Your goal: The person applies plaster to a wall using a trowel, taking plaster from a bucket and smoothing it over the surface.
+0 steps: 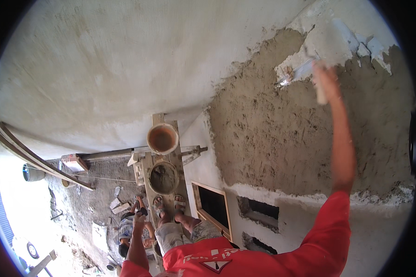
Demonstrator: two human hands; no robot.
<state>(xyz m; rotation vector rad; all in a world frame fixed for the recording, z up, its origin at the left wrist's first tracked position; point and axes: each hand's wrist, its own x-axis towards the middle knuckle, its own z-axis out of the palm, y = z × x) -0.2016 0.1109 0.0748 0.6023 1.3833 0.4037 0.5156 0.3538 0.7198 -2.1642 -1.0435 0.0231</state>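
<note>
Metal trowel point(303, 70), probably light and stiff, best held by its handle point(321, 96), is clasped in the right hand point(327, 79), upper right; left hand point(138, 221), lower left, grip unclear.

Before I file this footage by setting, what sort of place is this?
Most likely a building site: rough grey mortar covers part of a wall, the right hand holds a trowel up at it, and planks bear a bucket of grey mix.
</note>
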